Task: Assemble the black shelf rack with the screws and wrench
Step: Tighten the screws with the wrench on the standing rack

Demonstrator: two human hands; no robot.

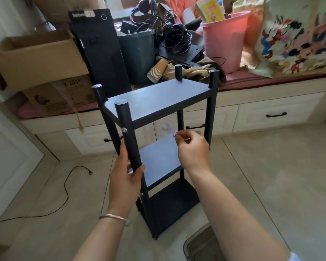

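Black shelf rack [156, 102] stands upright on the floor, centre of frame, w/ three flat shelves: top one mid-frame, middle shelf [158, 159] below it, bottom shelf [173, 206] lowest, near frame centre-bottom. Four round black posts run up past the top shelf; near-left post [125, 129] has a silver screw [124, 130] in it just below the top shelf (another screw head shows lower on the same post). Small flat wrench [167, 129], blurred, sits just right of centre, between top and middle shelves, open end pointing up-left.
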